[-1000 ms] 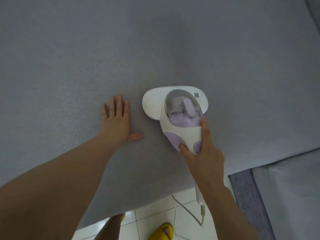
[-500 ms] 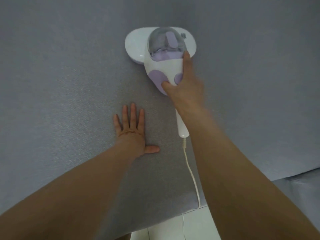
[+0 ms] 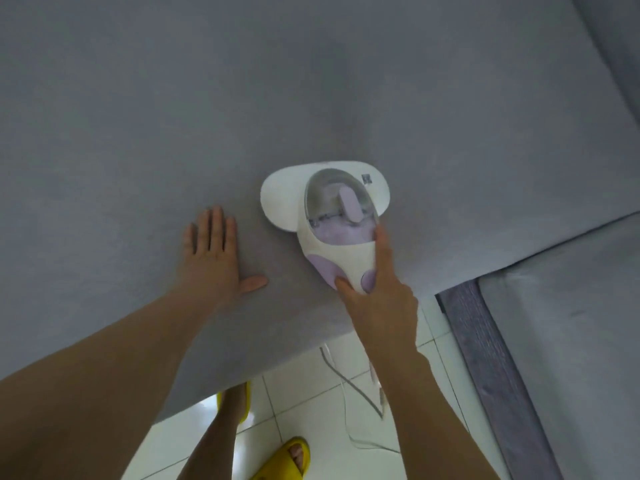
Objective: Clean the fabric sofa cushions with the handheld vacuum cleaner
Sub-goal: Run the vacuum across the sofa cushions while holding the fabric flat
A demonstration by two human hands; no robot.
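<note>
Right hand (image 3: 379, 308) wrapped around the handle of the handheld vacuum cleaner (image 3: 334, 225), index finger stretched forward along the body, thumb pressed on the lilac side panel. White head flat on the grey sofa cushion (image 3: 242, 98), near its front edge, clear dust cup on top. Left hand (image 3: 214, 258) open, palm down on the fabric just beside the vacuum, fingers together, thumb splayed toward it, holding nothing. White cord (image 3: 346, 386) trailing down over pale floor tiles (image 3: 311, 400). Yellow slippers (image 3: 282, 459) below, second grey cushion (image 3: 571, 341) at right

Grey sofa cushion (image 3: 138, 116) bears vacuum cleaner (image 3: 325, 216), left hand (image 3: 211, 261).
</note>
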